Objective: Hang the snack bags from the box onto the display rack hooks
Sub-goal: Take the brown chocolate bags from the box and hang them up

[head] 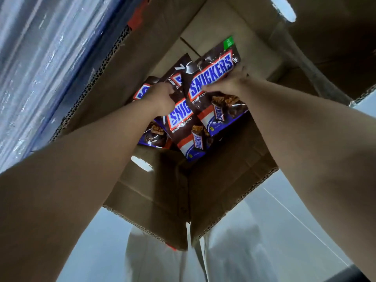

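Observation:
I look down into an open cardboard box that holds three brown Snickers snack bags. My right hand grips the upper edge of the top bag, which lies tilted over the others. My left hand is closed on the top of the middle bag. A third bag lies beneath at the left, mostly hidden by my left forearm. Both forearms reach down into the box. No display rack is in view.
The box flaps stand open on all sides, with oval handle holes in the near wall and the far flap. A shiny plastic-wrapped surface runs along the left. Pale floor shows below the box.

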The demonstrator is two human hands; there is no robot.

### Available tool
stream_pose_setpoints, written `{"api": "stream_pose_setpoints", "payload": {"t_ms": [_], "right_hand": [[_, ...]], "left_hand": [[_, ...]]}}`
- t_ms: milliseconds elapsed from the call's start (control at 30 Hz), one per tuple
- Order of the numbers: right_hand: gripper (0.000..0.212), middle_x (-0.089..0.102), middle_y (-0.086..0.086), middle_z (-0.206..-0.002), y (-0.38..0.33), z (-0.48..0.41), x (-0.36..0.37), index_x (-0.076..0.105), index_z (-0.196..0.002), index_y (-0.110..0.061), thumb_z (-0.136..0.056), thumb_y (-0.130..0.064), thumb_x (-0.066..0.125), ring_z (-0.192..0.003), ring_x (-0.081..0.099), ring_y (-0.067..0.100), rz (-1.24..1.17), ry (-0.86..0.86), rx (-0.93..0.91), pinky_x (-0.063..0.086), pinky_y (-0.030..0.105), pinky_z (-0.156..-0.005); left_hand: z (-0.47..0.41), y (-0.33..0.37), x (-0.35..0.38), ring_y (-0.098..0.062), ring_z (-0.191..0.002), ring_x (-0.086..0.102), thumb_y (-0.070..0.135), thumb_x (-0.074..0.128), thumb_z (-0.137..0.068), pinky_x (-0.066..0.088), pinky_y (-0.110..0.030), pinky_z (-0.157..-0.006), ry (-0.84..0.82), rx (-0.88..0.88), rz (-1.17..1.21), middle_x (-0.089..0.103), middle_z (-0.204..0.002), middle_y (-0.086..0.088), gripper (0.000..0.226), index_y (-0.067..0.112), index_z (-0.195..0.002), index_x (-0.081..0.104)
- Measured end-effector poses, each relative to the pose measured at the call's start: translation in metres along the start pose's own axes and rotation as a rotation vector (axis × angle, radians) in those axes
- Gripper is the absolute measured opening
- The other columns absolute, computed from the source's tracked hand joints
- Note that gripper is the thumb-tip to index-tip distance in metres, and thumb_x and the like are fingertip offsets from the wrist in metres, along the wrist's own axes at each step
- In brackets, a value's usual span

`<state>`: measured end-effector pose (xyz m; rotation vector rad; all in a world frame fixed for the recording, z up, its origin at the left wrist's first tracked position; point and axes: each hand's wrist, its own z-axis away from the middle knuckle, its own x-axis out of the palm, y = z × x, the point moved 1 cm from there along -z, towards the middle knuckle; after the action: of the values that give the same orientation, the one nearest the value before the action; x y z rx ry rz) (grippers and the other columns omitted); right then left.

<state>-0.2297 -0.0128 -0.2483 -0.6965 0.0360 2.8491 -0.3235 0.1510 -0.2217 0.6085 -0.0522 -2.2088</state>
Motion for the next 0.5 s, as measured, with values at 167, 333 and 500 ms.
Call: {"api": "stream_pose_setpoints", "payload": {"t_ms": [167,333,500], "right_hand": [[0.129,0.004,0.019,-0.156,0.012,-0.003,0.014,-0.012,-0.148,-0.013,-0.064,-0.044,0.08,-0.144,0.006,0.037,-0.053,0.051,-0.024,0.01,0.052,-0.118],[0.14,0.007,0.011,-0.152,0.029,0.0,0.024,-0.014,-0.148,-0.018,-0.054,-0.035,0.088,-0.142,0.009,0.033,-0.08,0.044,-0.034,0.019,0.047,-0.114],[0.128,0.041,0.005,-0.143,0.03,0.009,0.034,0.028,-0.141,-0.02,-0.033,-0.056,0.085,-0.135,0.036,0.026,-0.262,-0.055,-0.071,0.037,0.046,-0.108]], "left_hand": [[0.023,0.002,0.021,-0.032,-0.109,0.057,-0.004,0.042,-0.09,0.048,-0.038,-0.095,0.023,0.075,0.252,0.06,-0.118,-0.017,0.038,0.009,-0.125,0.051],[0.031,-0.001,0.028,-0.023,-0.091,0.057,0.002,0.043,-0.091,0.045,-0.031,-0.082,-0.015,-0.072,0.463,0.061,-0.112,-0.011,0.046,0.013,-0.135,0.044],[0.038,-0.001,0.028,-0.02,-0.087,0.064,0.032,0.062,-0.088,0.052,-0.031,-0.077,-0.078,-0.108,0.579,0.067,-0.096,-0.004,0.016,0.02,-0.098,0.062]]}}
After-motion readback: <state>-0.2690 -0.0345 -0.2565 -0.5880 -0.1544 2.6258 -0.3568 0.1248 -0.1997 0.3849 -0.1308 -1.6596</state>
